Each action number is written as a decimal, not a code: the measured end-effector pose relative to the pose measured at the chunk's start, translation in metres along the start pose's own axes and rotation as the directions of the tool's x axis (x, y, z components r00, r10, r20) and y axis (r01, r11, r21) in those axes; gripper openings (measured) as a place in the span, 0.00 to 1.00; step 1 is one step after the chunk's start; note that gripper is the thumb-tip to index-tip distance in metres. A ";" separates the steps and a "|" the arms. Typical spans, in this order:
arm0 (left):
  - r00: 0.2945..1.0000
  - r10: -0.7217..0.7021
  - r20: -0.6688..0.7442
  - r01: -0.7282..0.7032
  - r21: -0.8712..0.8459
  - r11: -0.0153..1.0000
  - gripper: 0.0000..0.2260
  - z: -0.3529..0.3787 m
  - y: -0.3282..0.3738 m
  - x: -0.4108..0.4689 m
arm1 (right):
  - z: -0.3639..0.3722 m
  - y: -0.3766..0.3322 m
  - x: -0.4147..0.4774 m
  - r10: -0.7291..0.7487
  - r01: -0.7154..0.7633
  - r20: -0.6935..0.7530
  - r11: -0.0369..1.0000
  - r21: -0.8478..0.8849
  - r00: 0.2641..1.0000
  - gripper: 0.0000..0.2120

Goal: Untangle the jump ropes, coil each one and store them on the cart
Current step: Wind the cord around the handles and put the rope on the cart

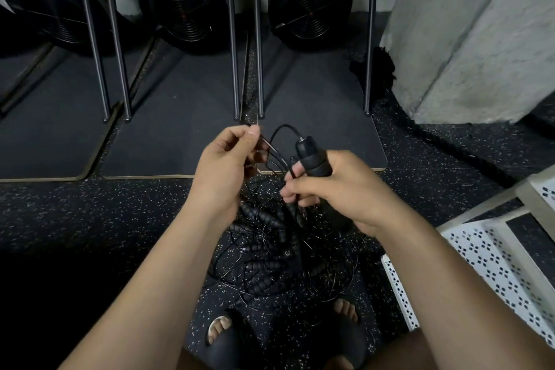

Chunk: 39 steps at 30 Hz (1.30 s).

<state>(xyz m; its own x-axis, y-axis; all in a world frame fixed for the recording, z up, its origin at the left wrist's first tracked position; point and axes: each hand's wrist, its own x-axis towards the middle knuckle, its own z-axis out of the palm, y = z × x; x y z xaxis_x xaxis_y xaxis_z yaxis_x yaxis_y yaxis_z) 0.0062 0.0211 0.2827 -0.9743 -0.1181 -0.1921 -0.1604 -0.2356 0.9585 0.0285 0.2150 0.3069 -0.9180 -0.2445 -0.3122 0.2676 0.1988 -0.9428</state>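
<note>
jump ropes (270, 258) tangled below hands, right hand (333, 189) gripping handle (312, 159)

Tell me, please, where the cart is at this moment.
In the head view the cart stands at the lower right edge, just right of the right hand and the tangled ropes.

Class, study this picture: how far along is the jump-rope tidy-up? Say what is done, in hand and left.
Done: no coil shows. In hand: right hand grips one handle, left hand pinches a cord. Left: the tangle on the floor; no rope shows on the cart.
</note>
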 end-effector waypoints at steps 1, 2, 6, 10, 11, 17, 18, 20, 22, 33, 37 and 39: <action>0.999 -0.042 0.009 0.042 0.046 0.998 0.05 0.001 0.000 -0.001 | -0.002 -0.003 -0.001 -0.018 0.018 0.007 0.998 0.061 1.000 0.11; 0.995 -0.088 0.044 0.083 0.112 0.990 0.06 0.002 -0.001 -0.002 | -0.003 -0.007 -0.003 -0.043 0.041 0.010 0.990 0.132 0.999 0.10; 0.915 -0.260 0.307 0.130 0.386 0.913 0.13 0.004 -0.006 -0.011 | -0.008 -0.022 -0.005 -0.119 0.147 -0.094 0.904 0.401 0.988 0.09; 0.861 -0.285 0.421 -0.003 0.565 0.825 0.14 0.005 -0.016 -0.014 | -0.016 -0.023 -0.004 -0.118 0.202 -0.192 0.833 0.515 0.974 0.07; 0.856 -0.286 0.431 -0.019 0.579 0.815 0.14 0.006 -0.017 -0.015 | -0.019 -0.024 -0.004 -0.109 0.208 -0.210 0.818 0.536 0.972 0.06; 0.870 -0.271 0.412 -0.143 0.738 0.660 0.06 0.007 -0.024 -0.012 | -0.029 -0.024 -0.001 -0.042 0.229 -0.291 0.729 0.645 0.956 0.04; 0.869 -0.269 0.414 -0.160 0.752 0.639 0.06 0.007 -0.024 -0.012 | -0.030 -0.022 0.002 -0.036 0.229 -0.296 0.724 0.651 0.955 0.04; 0.867 -0.270 0.419 -0.178 0.766 0.617 0.06 0.007 -0.024 -0.012 | -0.033 -0.018 0.006 -0.027 0.224 -0.294 0.714 0.664 0.956 0.05; 0.858 -0.261 0.443 -0.195 0.750 0.633 0.06 0.007 -0.024 -0.012 | -0.035 -0.012 0.010 -0.016 0.188 -0.259 0.731 0.656 0.966 0.10; 0.965 0.087 0.247 -0.136 0.189 0.973 0.04 0.013 -0.009 -0.011 | -0.008 0.020 0.014 0.163 -0.164 -0.033 0.986 -0.013 0.986 0.17; 0.977 0.031 0.209 -0.028 -0.014 0.999 0.05 0.009 -0.002 -0.009 | -0.001 0.021 0.017 0.141 -0.141 0.015 0.990 -0.004 0.990 0.14; 0.979 0.020 0.205 -0.003 -0.082 0.997 0.04 0.009 0.003 -0.009 | 0.002 0.020 0.016 0.119 -0.119 0.026 0.993 -0.029 0.993 0.16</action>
<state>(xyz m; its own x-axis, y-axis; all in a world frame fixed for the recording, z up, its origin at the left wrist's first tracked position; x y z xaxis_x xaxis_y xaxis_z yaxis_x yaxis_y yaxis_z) 0.0136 0.0300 0.2891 -0.9891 0.0771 -0.1257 -0.1438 -0.3135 0.9386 0.0198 0.2135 0.2824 -0.8717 -0.2432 -0.4254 0.3662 0.2535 -0.8954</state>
